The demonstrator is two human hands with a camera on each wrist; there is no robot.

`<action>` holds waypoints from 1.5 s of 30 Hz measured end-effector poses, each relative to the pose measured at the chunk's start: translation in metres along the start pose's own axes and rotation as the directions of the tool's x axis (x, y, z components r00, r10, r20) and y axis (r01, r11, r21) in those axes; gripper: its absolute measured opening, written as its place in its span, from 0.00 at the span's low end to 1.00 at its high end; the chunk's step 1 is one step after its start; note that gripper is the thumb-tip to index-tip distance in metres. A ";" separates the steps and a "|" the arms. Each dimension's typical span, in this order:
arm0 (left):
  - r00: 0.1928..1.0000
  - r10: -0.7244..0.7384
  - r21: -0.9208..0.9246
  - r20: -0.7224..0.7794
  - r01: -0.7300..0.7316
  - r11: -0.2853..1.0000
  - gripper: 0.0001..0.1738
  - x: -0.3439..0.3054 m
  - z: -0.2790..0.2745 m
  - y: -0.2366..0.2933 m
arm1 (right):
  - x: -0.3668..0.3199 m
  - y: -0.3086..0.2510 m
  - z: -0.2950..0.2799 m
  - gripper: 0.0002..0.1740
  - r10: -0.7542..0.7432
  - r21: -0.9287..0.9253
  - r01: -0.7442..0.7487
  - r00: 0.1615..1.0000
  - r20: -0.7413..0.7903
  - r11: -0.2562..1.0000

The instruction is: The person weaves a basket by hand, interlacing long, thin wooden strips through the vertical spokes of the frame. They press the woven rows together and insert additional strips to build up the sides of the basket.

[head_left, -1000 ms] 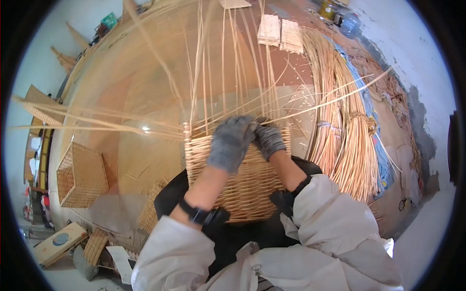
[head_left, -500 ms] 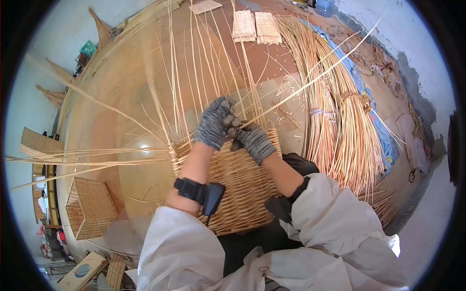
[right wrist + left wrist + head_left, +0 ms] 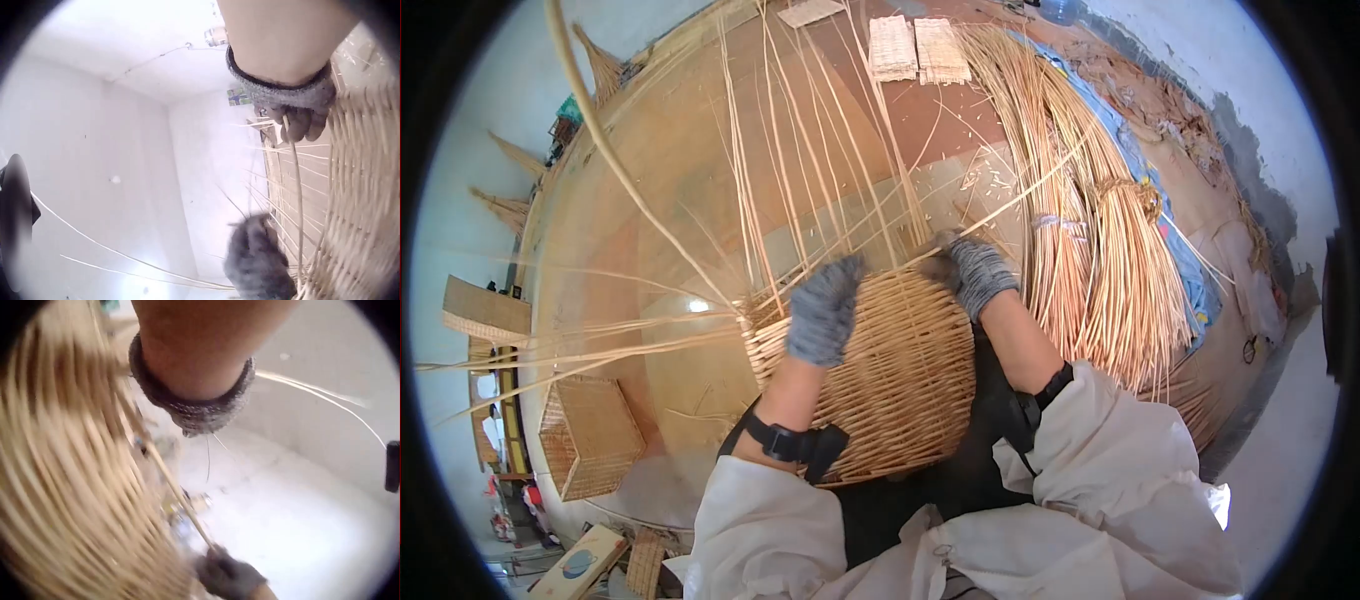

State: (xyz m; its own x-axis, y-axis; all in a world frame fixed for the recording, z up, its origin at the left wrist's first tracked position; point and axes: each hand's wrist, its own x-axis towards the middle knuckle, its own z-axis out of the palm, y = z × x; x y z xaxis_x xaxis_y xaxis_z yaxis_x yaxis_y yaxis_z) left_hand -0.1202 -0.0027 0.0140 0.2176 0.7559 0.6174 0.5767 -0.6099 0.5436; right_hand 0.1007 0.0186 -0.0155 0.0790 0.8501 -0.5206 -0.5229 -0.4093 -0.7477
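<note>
Both hands wear grey knitted gloves at the upper edge of a woven wicker panel (image 3: pixel 890 370), which stands before the person's lap. The left hand (image 3: pixel 825 310) is at the panel's upper left; its fingers are blurred in the head view, and its hold is unclear in the right wrist view, where the left hand (image 3: pixel 256 259) is beside upright rods. At the upper right corner the right hand (image 3: pixel 980 278) grips a long pale rod (image 3: pixel 1035 187). Curled fingers (image 3: pixel 300 125) hold the rod (image 3: pixel 297 181) in the right wrist view.
Long rods (image 3: pixel 630 190) stick out upward and to the left from the panel. Tied rod bundles (image 3: pixel 1140 290) lie on blue cloth at the right. A wicker basket (image 3: pixel 590 435) stands at the left; two small woven pieces (image 3: pixel 893 48) lie at the far side.
The hands, close together before, have moved apart, the left down and leftward, the right rightward along the upper edge. The rod at the right hand has shifted, and the head view has turned slightly.
</note>
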 end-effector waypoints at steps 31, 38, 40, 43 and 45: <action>0.813 -0.298 -0.865 0.500 0.482 -0.135 0.11 0.151 0.119 0.067 | -0.019 -0.015 0.000 0.10 -0.257 -0.132 0.314 0.908 0.332 0.940; 0.948 -0.196 -0.924 0.251 0.294 0.242 0.11 0.113 0.153 0.027 | 0.007 -0.036 -0.030 0.17 -0.745 0.035 0.744 0.664 0.064 0.667; 0.958 -0.192 -0.884 0.212 0.272 0.381 0.12 0.107 0.144 0.030 | -0.008 -0.060 -0.013 0.15 -0.573 0.293 0.562 0.818 -0.056 0.773; 0.881 -0.368 -0.921 0.298 0.366 0.130 0.14 0.097 0.106 0.036 | 0.035 -0.050 -0.045 0.18 -0.442 0.530 0.278 0.872 0.211 0.801; 0.988 -0.140 -0.236 0.061 0.151 0.960 0.14 0.065 0.039 0.034 | 0.081 -0.031 -0.086 0.17 -0.485 0.603 0.053 0.651 0.583 0.796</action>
State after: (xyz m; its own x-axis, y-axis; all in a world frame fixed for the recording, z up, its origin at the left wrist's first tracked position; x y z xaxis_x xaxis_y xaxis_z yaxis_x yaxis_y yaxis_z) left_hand -0.0557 0.0346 0.0505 0.1822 0.8471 0.4992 0.4009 -0.5276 0.7489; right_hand 0.1964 0.0722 -0.0698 -0.1898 0.9455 0.2645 -0.9239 -0.0809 -0.3741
